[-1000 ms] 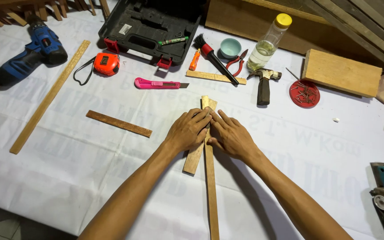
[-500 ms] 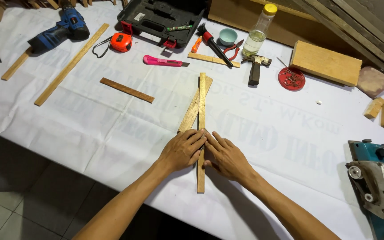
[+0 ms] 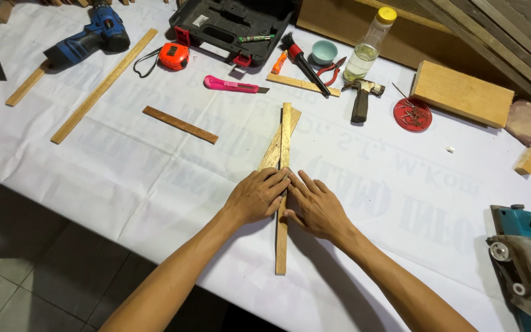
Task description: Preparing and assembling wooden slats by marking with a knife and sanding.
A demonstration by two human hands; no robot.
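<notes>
Two thin wooden strips lie crossed on the white table cover. The long strip (image 3: 284, 141) runs away from me; a shorter strip (image 3: 274, 146) lies slanted under it. My left hand (image 3: 257, 196) presses flat on both strips where they meet, fingers together. My right hand (image 3: 316, 206) rests flat beside it, fingers spread, its fingertips touching the long strip. Neither hand grips anything.
A brown wooden slat (image 3: 180, 124) and a long pale strip (image 3: 102, 86) lie to the left. A blue drill (image 3: 90, 38), orange tape measure (image 3: 173, 56), pink cutter (image 3: 233, 84), black tool case (image 3: 228, 26), hammer (image 3: 362, 99), bottle (image 3: 369, 47), red lid of nails (image 3: 412, 114), wood block (image 3: 462, 93) and teal planer (image 3: 528, 258) surround them.
The view has shifted slightly. Both hands stay pressed on the crossed strips at about the same place; the strips have not visibly moved in the last half second.
</notes>
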